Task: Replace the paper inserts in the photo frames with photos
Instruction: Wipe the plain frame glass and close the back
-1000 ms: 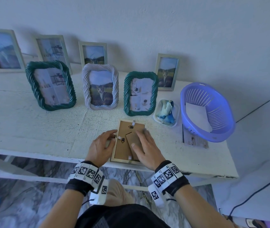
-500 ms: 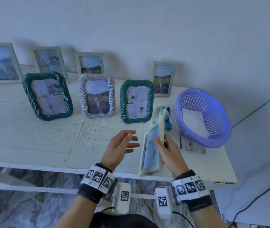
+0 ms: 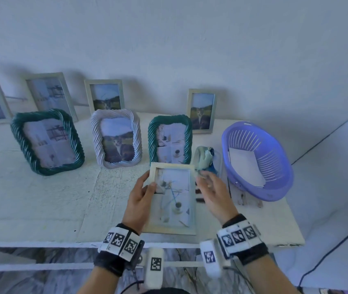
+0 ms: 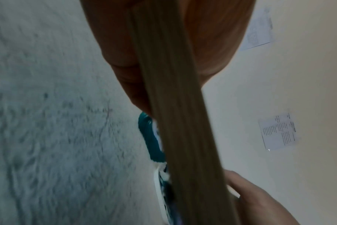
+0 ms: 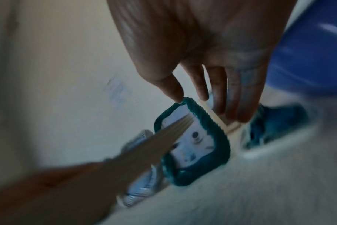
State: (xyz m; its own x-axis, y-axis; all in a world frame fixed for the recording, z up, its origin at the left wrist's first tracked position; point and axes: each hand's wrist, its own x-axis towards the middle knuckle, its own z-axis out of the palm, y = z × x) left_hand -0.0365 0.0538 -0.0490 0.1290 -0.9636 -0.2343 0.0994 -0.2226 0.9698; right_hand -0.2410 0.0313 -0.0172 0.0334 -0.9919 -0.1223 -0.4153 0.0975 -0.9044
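Note:
A light wooden photo frame (image 3: 175, 198) is held above the table's front edge, face up, with a pale picture behind its glass. My left hand (image 3: 141, 194) grips its left edge, thumb on the front. In the left wrist view the frame (image 4: 183, 121) is a blurred edge-on bar running from the fingers (image 4: 125, 68). My right hand (image 3: 213, 192) hovers just off the frame's right edge, blurred. The right wrist view shows its fingers (image 5: 217, 94) extended and holding nothing, apart from the frame edge (image 5: 154, 141).
Three braided frames stand mid-table: large green (image 3: 45, 143), white (image 3: 116, 139), small green (image 3: 169, 139). Plain wooden frames (image 3: 201, 111) lean on the wall. A purple basket (image 3: 275, 187) with white paper (image 3: 245, 166) sits right, beside a clear dish with cloth (image 3: 206, 160).
The frame went from lying face down under both hands to standing on edge in the right hand, then face up in the left hand. The right hand has let go.

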